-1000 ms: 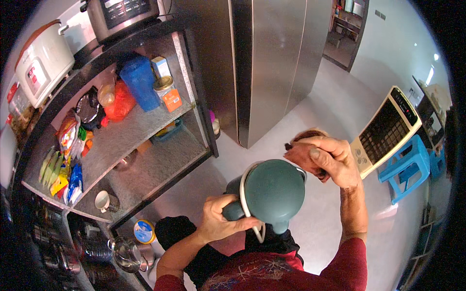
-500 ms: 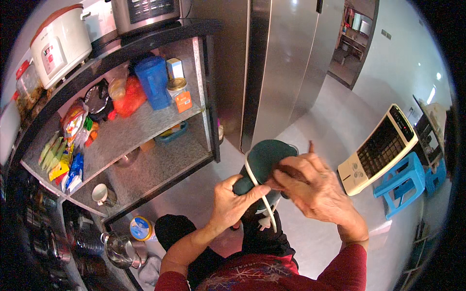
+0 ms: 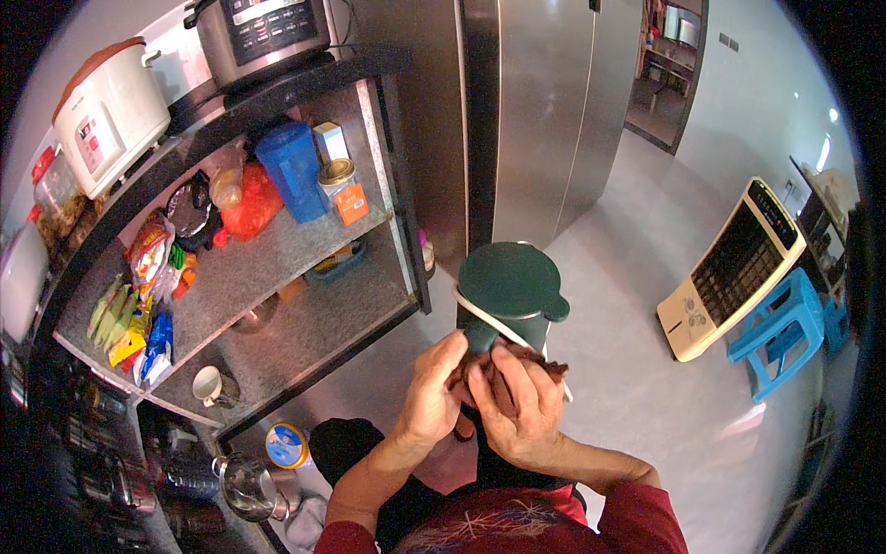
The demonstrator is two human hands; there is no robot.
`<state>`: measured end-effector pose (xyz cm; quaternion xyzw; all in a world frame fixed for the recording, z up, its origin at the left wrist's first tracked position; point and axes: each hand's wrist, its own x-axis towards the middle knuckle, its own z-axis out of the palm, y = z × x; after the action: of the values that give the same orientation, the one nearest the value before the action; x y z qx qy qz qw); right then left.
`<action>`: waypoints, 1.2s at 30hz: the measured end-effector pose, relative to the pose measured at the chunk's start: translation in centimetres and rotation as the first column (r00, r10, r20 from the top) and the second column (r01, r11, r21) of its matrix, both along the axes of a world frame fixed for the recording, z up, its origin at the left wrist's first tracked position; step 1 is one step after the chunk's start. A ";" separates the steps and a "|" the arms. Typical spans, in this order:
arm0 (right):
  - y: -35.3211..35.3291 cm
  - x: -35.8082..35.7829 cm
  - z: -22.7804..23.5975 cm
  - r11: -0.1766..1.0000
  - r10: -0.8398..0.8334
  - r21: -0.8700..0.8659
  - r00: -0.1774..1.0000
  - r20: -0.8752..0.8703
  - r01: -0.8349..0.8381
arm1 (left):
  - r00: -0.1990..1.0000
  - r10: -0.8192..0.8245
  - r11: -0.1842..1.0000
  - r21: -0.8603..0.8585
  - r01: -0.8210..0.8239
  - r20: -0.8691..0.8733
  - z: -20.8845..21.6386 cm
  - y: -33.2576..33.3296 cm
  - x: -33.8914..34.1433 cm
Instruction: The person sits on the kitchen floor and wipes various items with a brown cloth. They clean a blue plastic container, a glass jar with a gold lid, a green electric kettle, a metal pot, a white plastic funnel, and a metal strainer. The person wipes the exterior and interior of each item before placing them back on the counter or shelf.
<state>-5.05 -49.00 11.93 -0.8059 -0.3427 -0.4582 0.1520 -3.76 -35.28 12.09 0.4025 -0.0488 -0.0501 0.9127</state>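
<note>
Right grip (image 3: 520, 411) holds brown cloth (image 3: 554, 368) by green kettle (image 3: 508, 280).

White cooker (image 3: 115, 115) and steel cooker (image 3: 268, 35) on bench (image 3: 365, 63). Red-lidded jar (image 3: 60, 194) beside white cooker. Upper shelf (image 3: 277, 260): blue jug (image 3: 293, 171), red bag (image 3: 251, 203) beside it, glass jar (image 3: 336, 174), blue packet (image 3: 159, 346) toward left end. Lower shelf (image 3: 318, 314): mug (image 3: 218, 388). Yellow-and-blue tub (image 3: 288, 446) near glass pot (image 3: 247, 489). Tall steel cabinet (image 3: 544, 120) right of shelves, doorway (image 3: 664, 74) beyond. Pale air cooler (image 3: 734, 268) on floor (image 3: 618, 286), blue stool (image 3: 784, 323) just beside.
</note>
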 end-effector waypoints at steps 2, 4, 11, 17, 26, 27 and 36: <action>-0.5 0.6 -3.4 0.981 0.127 0.149 0.992 -0.024 -0.122 | 1.000 -0.019 0.987 0.161 0.015 0.024 0.7 -0.3 0.4; -2.0 1.1 -6.1 0.976 0.164 0.157 0.983 -0.079 -0.151 | 0.990 -0.012 0.978 0.207 -0.017 0.138 0.9 -0.6 0.5; -2.0 3.4 -4.7 0.895 0.038 0.443 0.998 0.043 -0.053 | 0.993 -0.002 0.977 0.214 -0.023 0.116 2.0 -2.2 0.5; -0.2 5.0 -5.4 0.879 -0.025 0.477 0.997 0.076 -0.014 | 0.995 0.075 0.978 0.192 -0.085 0.058 2.3 -2.8 1.6; -4.3 4.2 -9.5 0.888 0.307 0.396 0.943 -0.132 -0.234 | 0.995 0.101 0.986 0.137 -0.100 -0.002 3.2 -3.2 1.9; -4.3 4.6 -8.8 0.886 0.220 0.439 0.968 -0.122 -0.146 | 0.996 0.094 0.986 0.140 -0.094 0.004 3.2 -3.4 1.8; -1.7 4.4 -9.6 0.820 0.140 0.571 0.955 -0.261 0.036 | 0.984 0.169 0.977 0.119 -0.174 0.053 2.6 -3.6 1.5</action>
<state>-0.66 -50.71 2.28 -0.7722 -0.1860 -0.4116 0.4469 -2.27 -38.85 14.67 0.4620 -0.0301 0.0345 0.8857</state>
